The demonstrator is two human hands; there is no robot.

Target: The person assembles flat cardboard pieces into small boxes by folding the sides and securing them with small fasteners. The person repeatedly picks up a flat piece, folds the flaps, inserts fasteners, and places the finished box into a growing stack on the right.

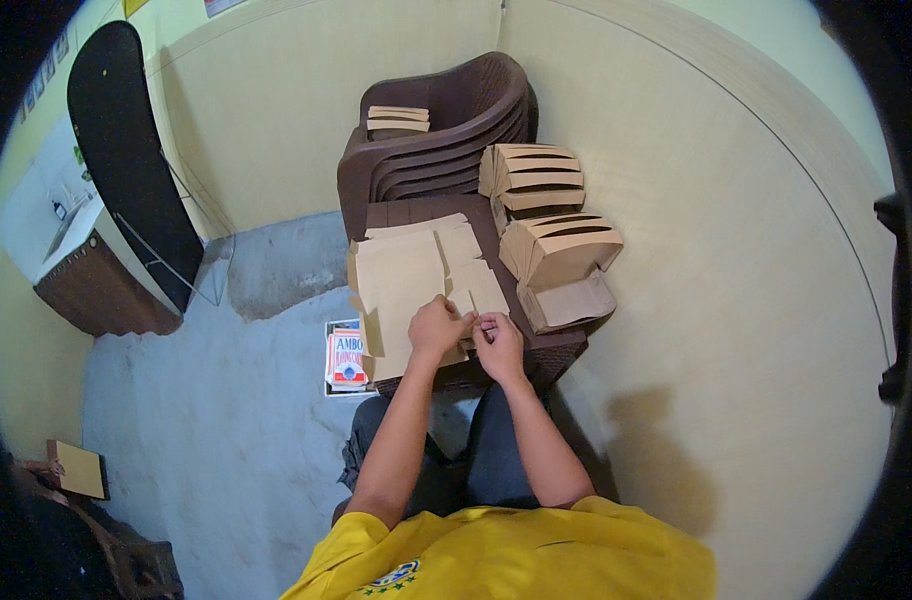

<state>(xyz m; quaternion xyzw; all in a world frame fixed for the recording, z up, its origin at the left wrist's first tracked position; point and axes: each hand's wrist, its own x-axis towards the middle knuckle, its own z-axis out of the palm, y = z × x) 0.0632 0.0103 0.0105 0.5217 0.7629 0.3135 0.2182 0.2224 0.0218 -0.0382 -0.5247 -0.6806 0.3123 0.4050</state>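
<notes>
A flat brown cardboard box blank [401,270], with creases and cut flaps, lies on a dark brown woven-pattern surface in front of me. My left hand [439,328] bends over its near part, fingers closed at a narrow flap. Close beside it, my right hand [500,347] pinches the same flap area near the blank's right edge. The fingertips of both hands nearly meet, and the fold between them is partly hidden. More cardboard lies under or beside the blank; I cannot tell where one sheet ends.
Stacked brown plastic chairs [446,150] stand behind, with folded cardboard pieces [398,118] on the seat. Two bundles of folded cardboard boxes [536,175] [566,245] sit at the right near the wall. Left on the floor is a white crate [329,385] holding printed packets [348,355].
</notes>
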